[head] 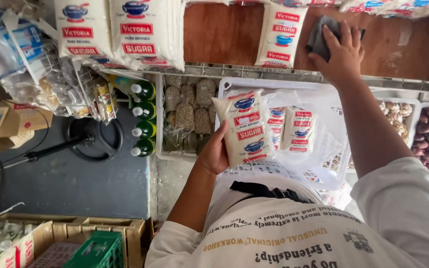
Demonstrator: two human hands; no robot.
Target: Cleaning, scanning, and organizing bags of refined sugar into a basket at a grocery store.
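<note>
Sugar bag [244,128] is gripped along its edge by the left hand [214,154] over the white basket [323,164], looks soft, kinda heavy, best supported underneath, while a grey cloth [321,34] is pressed to the wooden shelf [214,34] by the right hand [342,54].

White sugar bag [244,128], grey cloth [321,35], brown shelf [224,34], green bottles [143,118]

Four green bottles [143,118] in row beside my basket. Grain packets [188,111] next over. Fan base [94,138] on grey floor [75,183]. Cardboard boxes [6,116] left. Green crate [98,250] near bottom.
</note>
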